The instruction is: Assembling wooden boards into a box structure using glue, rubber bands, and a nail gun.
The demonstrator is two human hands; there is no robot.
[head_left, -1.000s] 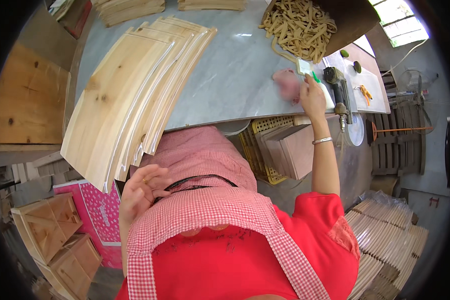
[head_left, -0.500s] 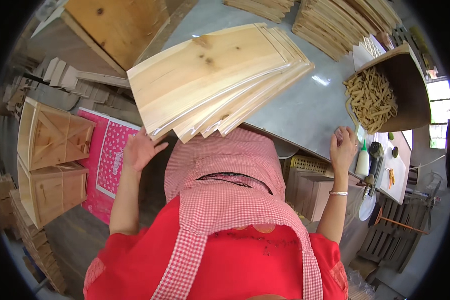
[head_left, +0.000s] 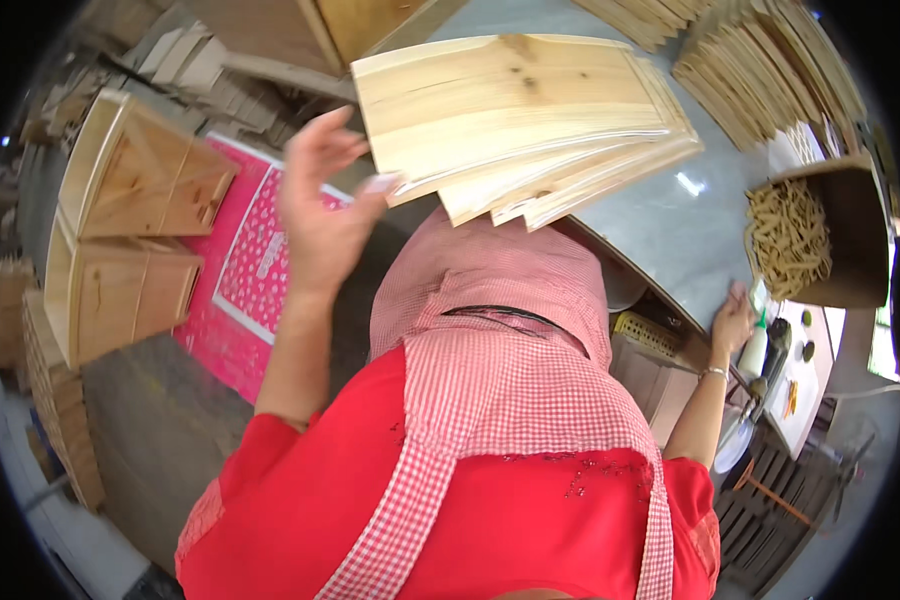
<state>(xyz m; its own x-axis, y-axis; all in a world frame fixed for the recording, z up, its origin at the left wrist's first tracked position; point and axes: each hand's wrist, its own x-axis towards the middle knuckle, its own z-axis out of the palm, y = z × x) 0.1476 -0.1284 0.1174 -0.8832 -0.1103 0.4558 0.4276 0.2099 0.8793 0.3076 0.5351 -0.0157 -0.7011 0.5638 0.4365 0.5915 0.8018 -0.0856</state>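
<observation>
- Compared with half a second ago, the left hand (head_left: 320,205) is higher, beside the left end of the fanned wooden boards (head_left: 515,105); before, it was under their lower corner.
- Its grip is wide, thumb apart from the fingers, without hold on anything; the thumb is at the corner of the top board.
- The right hand (head_left: 734,325) remains near the white bottle (head_left: 753,355); I cannot tell whether its grip has something.
- The boards stick out past the front edge of the worktop (head_left: 650,235), with bare surface between them and the box (head_left: 860,240) of beige strips (head_left: 790,235).
</observation>
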